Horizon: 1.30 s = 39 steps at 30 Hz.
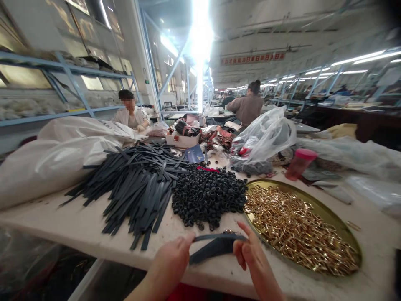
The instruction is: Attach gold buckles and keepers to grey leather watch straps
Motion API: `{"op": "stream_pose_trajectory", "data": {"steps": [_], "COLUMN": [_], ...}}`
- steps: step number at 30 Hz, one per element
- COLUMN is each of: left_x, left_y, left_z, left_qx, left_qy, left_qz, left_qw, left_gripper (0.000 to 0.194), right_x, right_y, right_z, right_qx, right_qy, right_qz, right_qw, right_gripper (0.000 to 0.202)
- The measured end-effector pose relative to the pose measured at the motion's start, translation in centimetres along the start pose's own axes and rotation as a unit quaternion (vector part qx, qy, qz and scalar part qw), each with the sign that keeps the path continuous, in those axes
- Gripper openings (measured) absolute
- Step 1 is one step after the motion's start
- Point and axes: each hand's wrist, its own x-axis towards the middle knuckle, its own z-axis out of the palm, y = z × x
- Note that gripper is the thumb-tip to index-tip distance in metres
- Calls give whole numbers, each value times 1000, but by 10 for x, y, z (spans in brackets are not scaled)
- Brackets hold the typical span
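Note:
A thin dark strap (213, 236) stretches between my two hands above the table's front edge. My left hand (172, 263) pinches one end between thumb and fingers. At the other end my right hand (255, 259) has its fingers curled round the strap, with the index finger pointing up. Below the strap is a wider dark strip (211, 251), partly hidden by my hands. Beyond my hands lies a heap of small black loops (209, 194). To its left spreads a pile of loose dark straps (138, 188). Gold-coloured metal buckles (300, 225) fill an oval tray right of my right hand.
The gold tray's rim (359, 246) reaches toward the table's right side. Behind it stand a pink-lidded jar (300, 163) and a clear plastic bag (266, 136). A large white sack (62, 154) lies at left. Two people (131, 115) work farther back, near blue shelving (72, 83).

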Motion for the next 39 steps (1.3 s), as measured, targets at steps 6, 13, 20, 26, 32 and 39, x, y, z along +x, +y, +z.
{"op": "stream_pose_trajectory", "data": {"steps": [6, 13, 20, 26, 32, 39], "left_x": [-23, -2, 9, 21, 41, 36], "left_y": [43, 55, 41, 38, 44, 48], "left_z": [17, 11, 7, 17, 23, 22], "left_qx": [-356, -740, -792, -773, -677, -586], "left_qy": [-129, -150, -141, -146, -107, -58], "left_qz": [9, -211, -246, -232, -135, -117], "left_qw": [926, 621, 540, 572, 715, 800], "left_gripper": [40, 16, 19, 13, 25, 25], "right_x": [-10, 46, 89, 94, 68, 40], "right_y": [-14, -19, 7, 5, -25, -28], "right_z": [11, 21, 41, 29, 27, 23], "right_qx": [-2, -365, -478, -307, 110, 229], "right_qy": [-127, -113, -158, -129, -121, -90], "right_qz": [95, -72, -86, -20, 196, 248], "right_qw": [987, 921, 860, 943, 967, 937], "right_gripper": [37, 23, 22, 22, 14, 21]}}
